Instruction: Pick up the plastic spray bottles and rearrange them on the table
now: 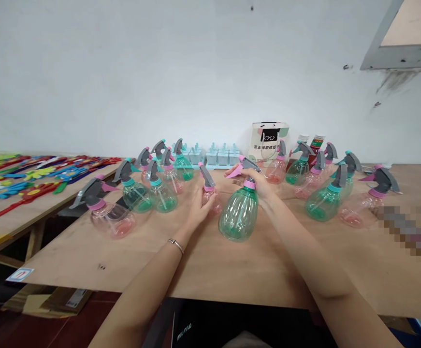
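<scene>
My left hand (200, 207) is wrapped round a pink spray bottle (214, 202) with a grey and pink head, upright near the middle of the table. Just to its right, my right hand (255, 182) grips the head of a green spray bottle (238, 215) that has a pink collar and trigger; this bottle tilts slightly. On the left stand several pink and green bottles, the nearest a pink one (113, 220). More stand on the right, among them a green bottle with a turquoise collar (322, 202) and a pink one (358, 210).
Light blue moulds (223, 157), a printed paper bag (264, 145) and red bottles (317, 145) stand along the wall behind the wooden table (130, 268). Colourful flat shapes (36, 175) cover another table at the left.
</scene>
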The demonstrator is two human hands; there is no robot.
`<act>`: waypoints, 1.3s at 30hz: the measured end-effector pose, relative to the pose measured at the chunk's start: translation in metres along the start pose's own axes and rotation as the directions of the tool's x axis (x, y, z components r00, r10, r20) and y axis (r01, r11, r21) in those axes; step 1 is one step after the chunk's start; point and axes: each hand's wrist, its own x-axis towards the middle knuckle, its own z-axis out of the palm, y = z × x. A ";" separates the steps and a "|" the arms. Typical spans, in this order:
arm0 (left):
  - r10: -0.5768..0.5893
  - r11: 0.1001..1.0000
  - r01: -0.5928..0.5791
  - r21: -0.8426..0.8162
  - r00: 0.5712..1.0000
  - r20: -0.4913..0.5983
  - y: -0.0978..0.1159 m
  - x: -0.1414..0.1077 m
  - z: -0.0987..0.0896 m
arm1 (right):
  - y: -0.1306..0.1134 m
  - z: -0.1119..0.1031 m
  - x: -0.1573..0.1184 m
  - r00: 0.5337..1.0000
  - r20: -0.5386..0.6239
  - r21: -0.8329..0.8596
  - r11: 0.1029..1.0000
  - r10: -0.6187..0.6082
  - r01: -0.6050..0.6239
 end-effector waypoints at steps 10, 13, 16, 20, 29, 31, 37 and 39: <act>0.010 1.000 -0.010 0.017 1.000 0.000 0.000 0.000 0.000 | 0.007 -0.028 0.013 0.980 -0.110 -0.291 0.948 -0.168 0.130; 0.002 1.000 -0.002 0.004 1.000 -0.003 -0.001 0.001 0.000 | 0.011 -0.056 0.022 0.910 -0.269 -0.435 0.883 -0.315 0.177; 0.003 1.000 -0.003 0.003 1.000 -0.002 -0.003 0.001 0.000 | 0.011 -0.089 0.026 0.758 -0.367 -0.667 0.720 -0.539 0.190; 0.001 1.000 -0.001 -0.001 1.000 -0.008 -0.003 0.001 0.000 | 0.010 -0.128 0.025 0.655 -0.354 -0.861 0.507 -0.668 0.051; -0.012 0.999 0.013 -0.050 1.000 0.020 0.002 0.000 -0.001 | 0.031 -0.181 0.030 0.463 -0.379 -0.875 0.473 -0.801 0.104; -0.020 0.996 0.023 -0.090 0.999 0.036 0.000 -0.001 0.000 | 0.043 -0.190 0.030 0.464 -0.377 -0.881 0.465 -0.802 0.088; -0.051 0.991 0.056 -0.125 0.998 0.046 -0.006 -0.001 0.004 | 0.071 -0.208 0.027 0.415 -0.331 -0.901 0.414 -0.848 0.127; -0.036 0.995 0.041 -0.095 0.998 0.056 -0.008 -0.001 0.006 | 0.065 -0.208 0.028 0.297 -0.292 -0.930 0.342 -0.909 0.134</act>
